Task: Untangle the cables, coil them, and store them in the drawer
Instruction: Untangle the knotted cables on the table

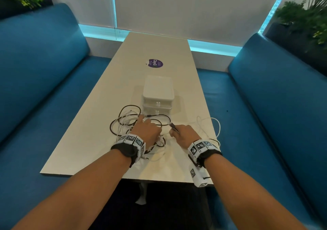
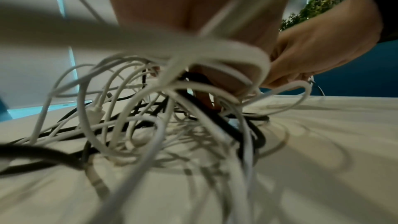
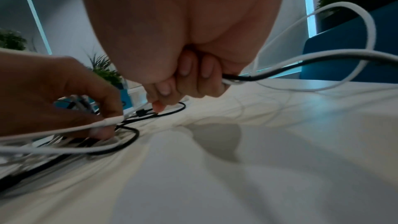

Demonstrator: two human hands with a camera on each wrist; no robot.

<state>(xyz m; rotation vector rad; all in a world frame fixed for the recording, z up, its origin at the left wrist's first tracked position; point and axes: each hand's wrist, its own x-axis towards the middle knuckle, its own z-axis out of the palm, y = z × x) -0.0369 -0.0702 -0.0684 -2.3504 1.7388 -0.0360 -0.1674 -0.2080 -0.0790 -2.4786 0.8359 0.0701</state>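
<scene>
We had both hands down on the white table (image 1: pixel 74 141), just on the near side of the small white drawer unit (image 1: pixel 157 95), whose two drawers were closed. The tangle of black and white cables (image 1: pixel 127 122) lay on the tabletop directly in front of that unit, touching its lower front edge, none of it inside.

Our left hand (image 1: pixel 147 130) sat in the middle of the tangle, in front of the drawer unit. From the left wrist view, white strands (image 2: pixel 215 52) looped over the hand and its fingers were curled in among the cables, holding a white one.

Our right hand (image 1: pixel 184 134) was nearer to us than the drawer unit's right corner, fingers curled tightly round a black cable (image 3: pixel 258 77) together with a white cable (image 3: pixel 355 11); the black plug end stuck out towards the unit. A loose white loop trailed from that fist further right of the unit, lying near the table's edge.
</scene>
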